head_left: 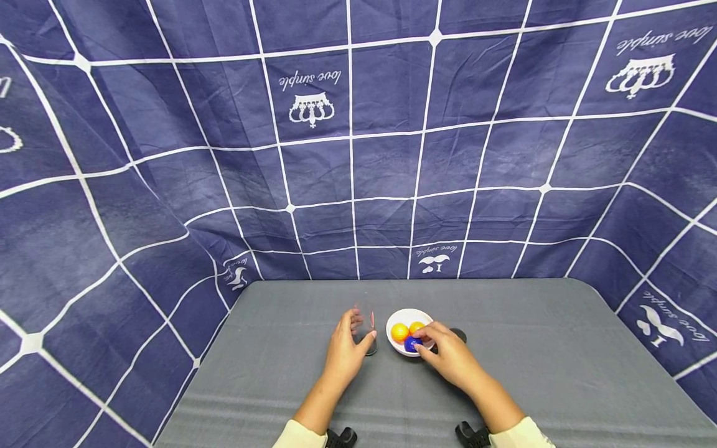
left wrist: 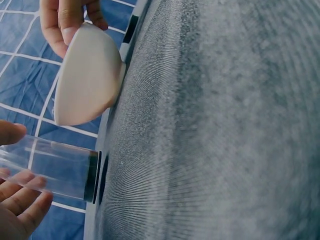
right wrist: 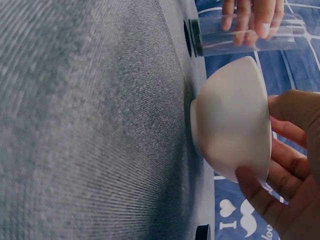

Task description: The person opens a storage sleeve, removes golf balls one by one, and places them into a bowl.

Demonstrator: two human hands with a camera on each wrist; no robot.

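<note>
A clear cylinder (left wrist: 65, 167) with a dark base stands upright on the grey table. My left hand (head_left: 346, 348) holds it from the left, thumb on the near side and fingers round the far side, seen through the clear wall. To its right sits a white bowl (right wrist: 232, 120) with two orange balls, one at the left (head_left: 399, 332) and one at the back (head_left: 416, 328), and a blue ball (head_left: 412, 344) at the front. Over the bowl's right rim, my right hand (head_left: 448, 354) pinches the blue ball between thumb and fingers; one finger lies along the bowl's outside.
A flat black object (head_left: 459, 334) lies right of the bowl, partly behind my right hand. Grey cloth covers the table (head_left: 549, 361). A blue curtain with white grid lines (head_left: 386, 168) hangs behind the table and along both sides.
</note>
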